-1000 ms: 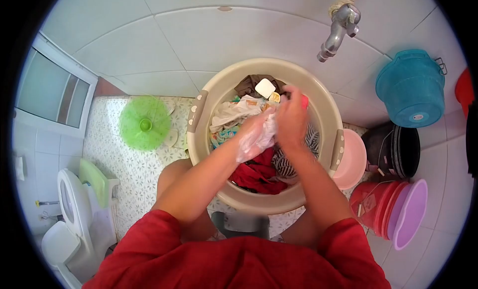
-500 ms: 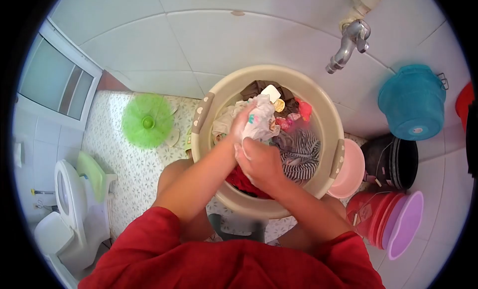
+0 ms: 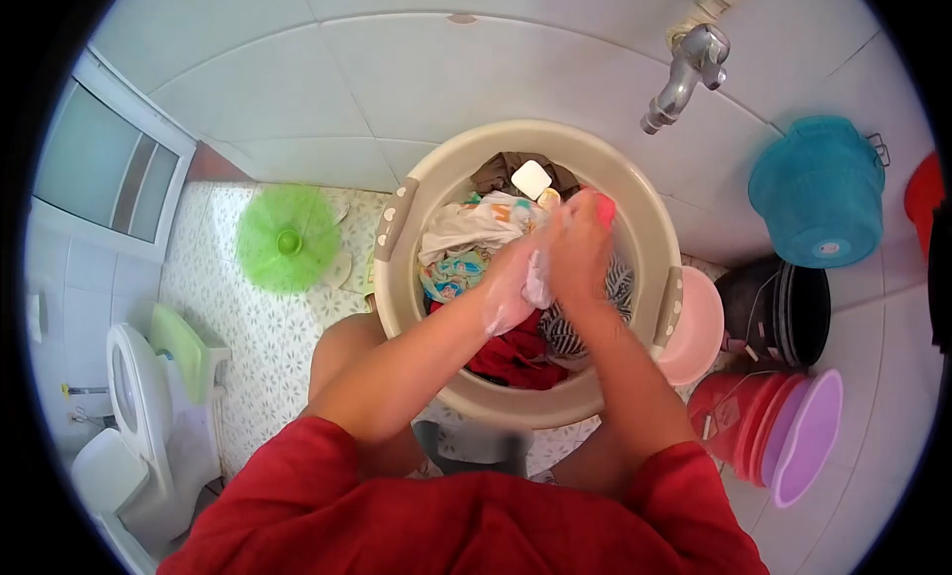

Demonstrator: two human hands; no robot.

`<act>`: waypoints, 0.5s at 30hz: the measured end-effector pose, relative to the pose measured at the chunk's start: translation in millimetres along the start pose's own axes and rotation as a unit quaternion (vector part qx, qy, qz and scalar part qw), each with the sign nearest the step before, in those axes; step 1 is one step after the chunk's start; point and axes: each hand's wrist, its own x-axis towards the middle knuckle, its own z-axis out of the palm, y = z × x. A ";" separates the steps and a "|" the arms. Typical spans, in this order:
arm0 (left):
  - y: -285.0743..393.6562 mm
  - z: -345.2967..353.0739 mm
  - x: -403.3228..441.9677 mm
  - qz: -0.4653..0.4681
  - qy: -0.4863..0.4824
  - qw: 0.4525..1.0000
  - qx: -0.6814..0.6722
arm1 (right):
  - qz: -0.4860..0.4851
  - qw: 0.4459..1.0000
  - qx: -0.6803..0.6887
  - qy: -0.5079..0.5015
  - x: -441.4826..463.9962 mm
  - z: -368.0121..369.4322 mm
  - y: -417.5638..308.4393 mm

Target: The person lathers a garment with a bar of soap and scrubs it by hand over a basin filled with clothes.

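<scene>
Mid-frame, the right hand [image 3: 580, 240] meets the left hand [image 3: 514, 270] above the tub [image 3: 516, 408], presumably so suds [image 3: 503, 312] fall inside, though whether either's fingers grip white cloth [image 3: 466, 228] I cannot tell.

White cloth [image 3: 536, 283]: wet-looking, creased, bunched small and partly hidden between left hand [image 3: 509, 268] and right hand [image 3: 583, 238], above the tub [image 3: 526, 411]. Heaped loosely inside, below: printed pale cloth [image 3: 476, 223] toward the left, brown cloth [image 3: 496, 172] at the far side, crumpled red cloth [image 3: 516, 362] nearest, striped cloth [image 3: 565, 333] at right, partly hidden.
</scene>
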 end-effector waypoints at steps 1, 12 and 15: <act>-2.0 22.2 -5.4 0.080 0.212 0.974 0.009 | 0.003 1.000 0.001 0.000 -1.2 -0.3 -0.4; 9.8 31.0 -15.2 0.045 0.222 0.968 0.110 | -0.018 0.999 0.049 -0.017 6.3 1.1 4.9; 19.3 11.7 -11.5 0.048 0.208 0.973 0.083 | 0.032 0.996 0.080 0.014 -12.7 2.0 -8.4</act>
